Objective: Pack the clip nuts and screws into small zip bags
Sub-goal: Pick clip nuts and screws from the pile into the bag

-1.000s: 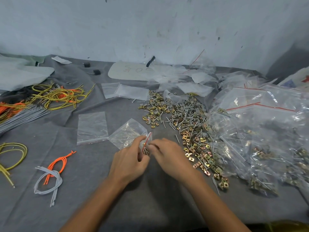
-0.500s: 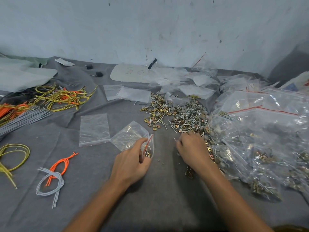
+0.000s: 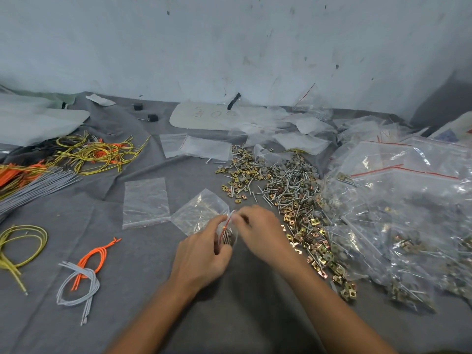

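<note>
The left hand [image 3: 201, 256] is gripping a small zip bag [image 3: 199, 213] at its mouth, with the fingers curled round the gathered plastic and the thumb pressing against the red zip strip. The rest of the bag is lying flat on the cloth, pointing away from the person. A few screws [image 3: 226, 236] are showing inside the held mouth. The right hand [image 3: 260, 231] is meeting it from the other side, its fingertips bunched right at the bag's opening. They are blurred, so whether they are pinching a screw or a nut cannot be told.

Just to the right of both hands the loose pile of clip nuts and screws [image 3: 288, 198] is spreading in a long band, from the far middle of the worktop down past the right forearm. Beyond it, large clear bags [image 3: 408, 200] with red zip strips are heaping up, some holding more hardware.

A grey cloth [image 3: 255, 315] is covering the worktop. An empty zip bag [image 3: 146, 203] is lying flat just left of the held one, and more empty bags [image 3: 196, 148] are lying farther back. On the left, yellow and orange wires [image 3: 97, 154] are tangling beside a bundle of grey wires [image 3: 38, 187]; nearer are a yellow loop [image 3: 20, 241] and a small grey-and-orange bunch [image 3: 81, 274]. A white card [image 3: 204, 116] is lying near the scuffed pale wall [image 3: 229, 47].
</note>
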`<state>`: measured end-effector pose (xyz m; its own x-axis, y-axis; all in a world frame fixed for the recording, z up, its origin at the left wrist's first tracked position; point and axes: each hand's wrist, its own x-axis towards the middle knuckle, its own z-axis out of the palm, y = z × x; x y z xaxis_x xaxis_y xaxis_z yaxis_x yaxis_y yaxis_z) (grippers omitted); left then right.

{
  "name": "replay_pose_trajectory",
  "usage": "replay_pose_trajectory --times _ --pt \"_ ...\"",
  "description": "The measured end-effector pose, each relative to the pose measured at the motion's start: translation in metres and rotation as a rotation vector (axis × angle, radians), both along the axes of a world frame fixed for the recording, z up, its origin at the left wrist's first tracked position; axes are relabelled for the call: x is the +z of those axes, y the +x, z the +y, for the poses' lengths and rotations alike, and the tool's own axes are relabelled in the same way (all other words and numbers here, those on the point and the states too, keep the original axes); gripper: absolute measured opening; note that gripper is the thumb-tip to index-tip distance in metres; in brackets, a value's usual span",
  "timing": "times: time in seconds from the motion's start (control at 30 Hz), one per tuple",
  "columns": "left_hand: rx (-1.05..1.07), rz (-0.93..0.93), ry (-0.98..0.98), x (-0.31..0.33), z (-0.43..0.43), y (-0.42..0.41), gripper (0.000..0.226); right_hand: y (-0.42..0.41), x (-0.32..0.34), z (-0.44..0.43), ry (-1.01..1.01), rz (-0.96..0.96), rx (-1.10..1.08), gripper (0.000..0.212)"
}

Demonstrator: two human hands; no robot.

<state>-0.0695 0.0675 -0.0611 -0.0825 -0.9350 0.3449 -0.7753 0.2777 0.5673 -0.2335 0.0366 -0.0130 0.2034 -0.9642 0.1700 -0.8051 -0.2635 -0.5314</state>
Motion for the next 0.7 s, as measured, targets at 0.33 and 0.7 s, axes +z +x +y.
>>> replay_pose_trajectory --times 0.33,0.7 --pt "0.005 0.025 0.035 0.004 0.0 0.001 0.063 -0.035 -0.014 -0.091 0.057 0.402 -0.224 0.051" --pt "0.011 0.052 0.01 0.003 -0.001 0.001 0.064 -0.024 -0.016 -0.095 -0.062 0.379 -0.172 0.014"
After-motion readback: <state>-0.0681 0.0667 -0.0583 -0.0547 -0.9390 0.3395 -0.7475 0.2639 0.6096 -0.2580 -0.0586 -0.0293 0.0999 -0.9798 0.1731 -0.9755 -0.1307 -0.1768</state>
